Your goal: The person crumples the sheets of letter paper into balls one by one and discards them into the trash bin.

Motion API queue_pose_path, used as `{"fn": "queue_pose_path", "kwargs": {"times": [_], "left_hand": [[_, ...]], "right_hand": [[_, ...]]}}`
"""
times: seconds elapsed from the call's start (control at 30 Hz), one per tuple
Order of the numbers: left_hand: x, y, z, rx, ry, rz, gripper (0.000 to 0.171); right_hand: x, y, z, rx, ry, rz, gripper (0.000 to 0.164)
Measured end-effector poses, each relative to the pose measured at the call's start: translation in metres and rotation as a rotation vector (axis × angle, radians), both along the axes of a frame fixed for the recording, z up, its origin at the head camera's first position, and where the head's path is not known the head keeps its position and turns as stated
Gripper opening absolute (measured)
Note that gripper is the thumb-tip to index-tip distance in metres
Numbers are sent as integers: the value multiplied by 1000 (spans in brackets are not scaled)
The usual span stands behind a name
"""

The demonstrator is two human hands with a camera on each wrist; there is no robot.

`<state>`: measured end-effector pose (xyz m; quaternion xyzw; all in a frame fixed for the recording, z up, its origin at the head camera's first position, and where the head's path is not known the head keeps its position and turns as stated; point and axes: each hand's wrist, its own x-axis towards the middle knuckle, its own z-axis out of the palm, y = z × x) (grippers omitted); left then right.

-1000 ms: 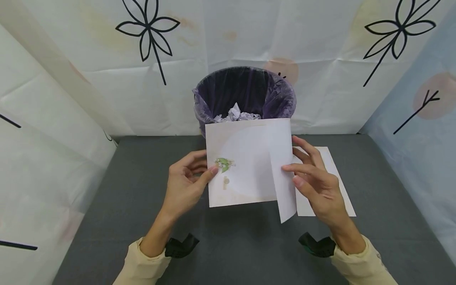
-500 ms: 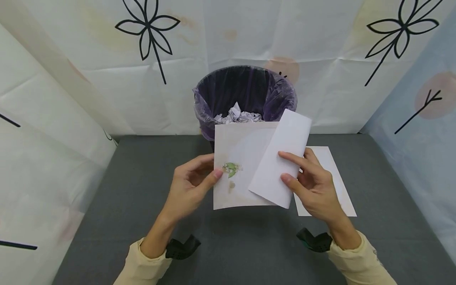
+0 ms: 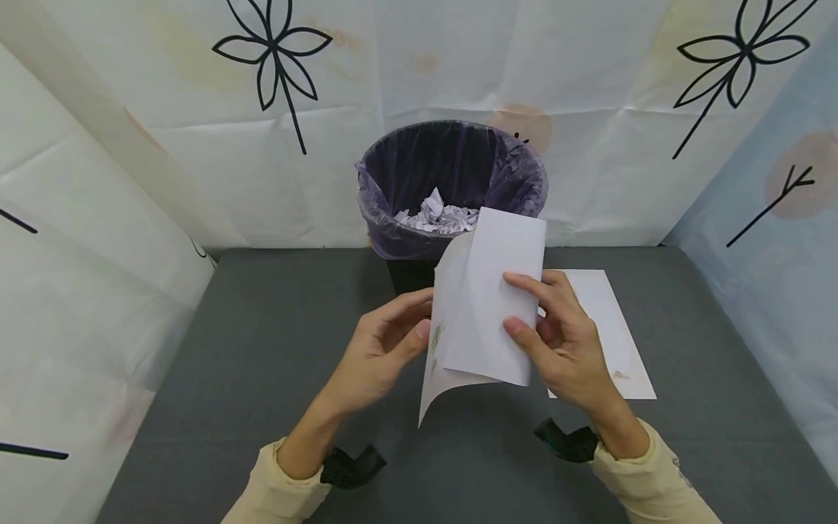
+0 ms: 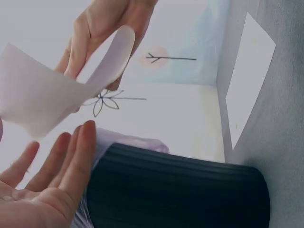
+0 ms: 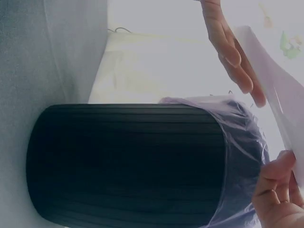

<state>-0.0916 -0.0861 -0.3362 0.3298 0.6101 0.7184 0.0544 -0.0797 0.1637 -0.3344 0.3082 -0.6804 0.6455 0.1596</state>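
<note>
In the head view, a sheet of white paper with a small green plant print is held up before the bin. A creased flap of it lies toward the viewer, and its left part bends away. My right hand pinches the folded part, thumb and index finger in front. My left hand is at the paper's left edge, thumb tip beside it. The left wrist view shows the left hand's fingers fairly straight and spread beneath the curved paper. In the right wrist view those fingers extend behind the sheet.
A black bin with a purple liner stands at the back, crumpled white paper inside. Another white sheet lies flat on the grey table, right of the bin. Printed cloth walls enclose the table.
The folded flap first tilted rightward, then came upright and moved left. The left hand moved right, and the sheet's left part now bends backward. The right hand shifted slightly left.
</note>
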Motion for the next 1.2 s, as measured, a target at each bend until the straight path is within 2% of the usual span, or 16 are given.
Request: {"fn": "queue_pose_path", "kwargs": {"times": [0.2, 0.37, 0.57, 0.9, 1.0, 1.2], "left_hand": [[5, 10, 4, -47, -88, 5, 55], [6, 14, 4, -77, -81, 51, 55], [5, 17, 4, -73, -73, 83, 49], [3, 20, 2, -102, -40, 176, 48], [2, 21, 2, -98, -26, 193, 46], [0, 22, 3, -94, -30, 223, 44]], "right_hand": [[1, -6, 0, -10, 10, -74, 46], [1, -9, -1, -17, 30, -42, 34], [1, -9, 0, 12, 67, -45, 37], [-3, -9, 0, -92, 122, -15, 37], [-2, -9, 0, -76, 120, -33, 30], [0, -9, 0, -55, 93, -24, 36]]}}
